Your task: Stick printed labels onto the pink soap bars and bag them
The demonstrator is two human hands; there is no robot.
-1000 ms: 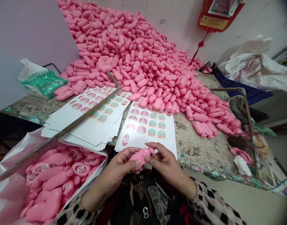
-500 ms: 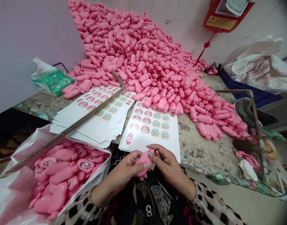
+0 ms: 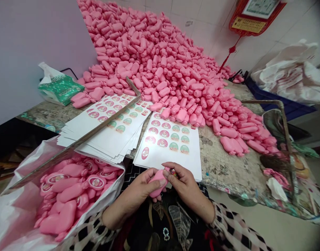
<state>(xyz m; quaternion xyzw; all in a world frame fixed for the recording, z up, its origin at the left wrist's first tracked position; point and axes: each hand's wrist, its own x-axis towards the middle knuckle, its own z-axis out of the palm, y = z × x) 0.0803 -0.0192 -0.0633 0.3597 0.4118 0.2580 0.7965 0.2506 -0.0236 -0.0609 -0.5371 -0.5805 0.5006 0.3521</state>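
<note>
Over my lap, a small pink plastic bottle (image 3: pixel 157 179) is held between both hands. My left hand (image 3: pixel 146 183) is wrapped round its body, thumb on the upper face. At the neck end, my right hand (image 3: pixel 178 177) pinches the bottle with thumb and fingers; a small colourful bit shows by its fingers, too small to name. Just beyond the hands lies a sheet of stickers (image 3: pixel 165 139) with pink and green labels. More sticker sheets (image 3: pixel 97 136) are stacked to the left. Labelled pink bottles (image 3: pixel 71 181) fill a white sack (image 3: pixel 21 209) at my lower left.
A huge heap of pink bottles (image 3: pixel 154 62) covers the back of the worn table (image 3: pixel 214 167). A metal bar (image 3: pixel 78 141) slants across the left stack, and a metal frame (image 3: pixel 285 136) stands at right. A green plastic packet (image 3: pixel 61 89) sits at far left.
The view has shifted slightly. Both hands keep hold of the pink bottle, which has tilted a little, its neck still at my right fingers.
</note>
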